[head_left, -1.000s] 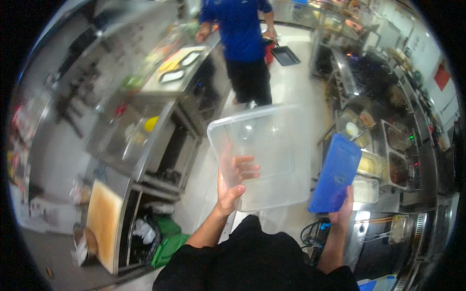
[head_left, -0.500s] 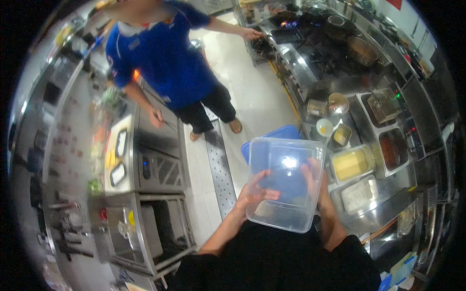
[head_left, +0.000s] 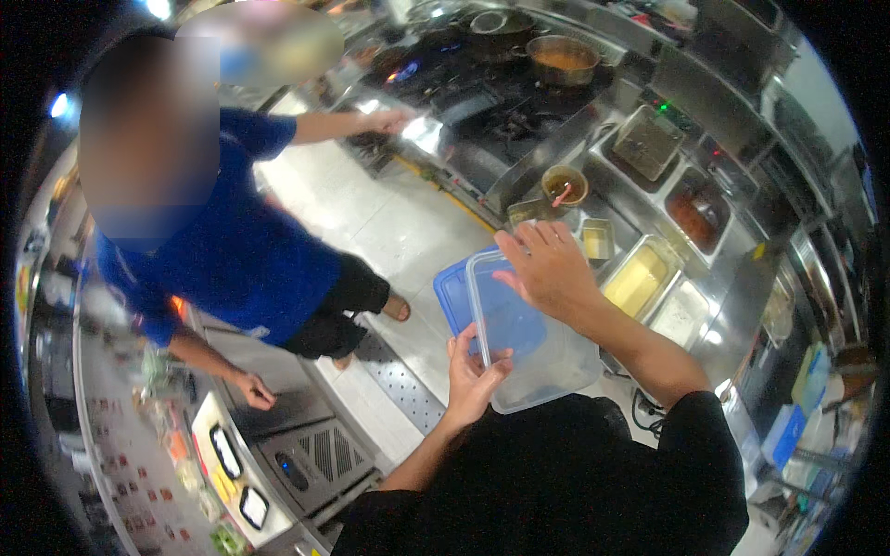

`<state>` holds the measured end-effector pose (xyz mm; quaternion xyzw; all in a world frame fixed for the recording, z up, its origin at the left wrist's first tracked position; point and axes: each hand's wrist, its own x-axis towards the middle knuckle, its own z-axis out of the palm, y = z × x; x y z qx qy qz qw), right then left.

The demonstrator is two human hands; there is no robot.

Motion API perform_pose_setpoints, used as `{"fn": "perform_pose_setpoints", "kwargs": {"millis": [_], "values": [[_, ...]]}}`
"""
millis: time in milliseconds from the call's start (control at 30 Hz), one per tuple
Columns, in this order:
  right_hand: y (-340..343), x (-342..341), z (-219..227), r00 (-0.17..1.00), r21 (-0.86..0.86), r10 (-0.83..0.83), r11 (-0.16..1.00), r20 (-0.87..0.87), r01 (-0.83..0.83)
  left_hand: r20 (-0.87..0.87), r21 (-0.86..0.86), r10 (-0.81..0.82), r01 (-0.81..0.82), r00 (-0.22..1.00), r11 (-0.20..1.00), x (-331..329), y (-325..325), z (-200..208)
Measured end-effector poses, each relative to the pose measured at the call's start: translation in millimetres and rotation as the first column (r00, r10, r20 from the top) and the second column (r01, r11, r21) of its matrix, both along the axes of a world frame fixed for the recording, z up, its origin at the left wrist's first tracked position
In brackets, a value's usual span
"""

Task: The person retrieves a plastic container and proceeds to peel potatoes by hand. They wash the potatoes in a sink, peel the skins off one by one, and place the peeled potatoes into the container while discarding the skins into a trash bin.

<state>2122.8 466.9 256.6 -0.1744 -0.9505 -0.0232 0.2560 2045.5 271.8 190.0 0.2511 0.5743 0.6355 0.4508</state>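
A clear plastic container (head_left: 556,361) is in front of my body, tilted, with its rim to the left. My left hand (head_left: 476,380) grips the left rim near its lower corner, thumb and fingers on either side. My right hand (head_left: 553,275) is over the upper part of the container, fingers stretched out and thumb apart; whether it touches the rim I cannot tell. A flat blue lid-like piece (head_left: 451,295) lies beyond the container and shows through its wall; what supports it is hidden.
A person in a blue shirt (head_left: 232,232) stands at the left, one arm toward the stove (head_left: 501,102). Yellow food fills a metal tray (head_left: 640,278) at the right. A bowl (head_left: 564,188) stands behind it. Black trays (head_left: 253,508) lie on the left counter.
My right hand has moved from the container's right side to over its top. The container has turned and tilted. The view has swung right, and the person in blue appears farther left.
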Motion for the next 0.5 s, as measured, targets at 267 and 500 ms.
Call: {"fn": "perform_pose_setpoints", "kwargs": {"millis": [267, 500], "values": [[12, -65, -32, 1.0, 0.124, 0.027, 0.992, 0.013, -0.028, -0.117, -0.102, -0.082, 0.07, 0.99, 0.992, -77, 5, -14], [62, -137, -40, 0.958, -0.224, 0.26, 0.933, -0.125, -0.282, -0.157, -0.155, -0.1, 0.075, 0.983, 0.985, -166, 45, -34]]}}
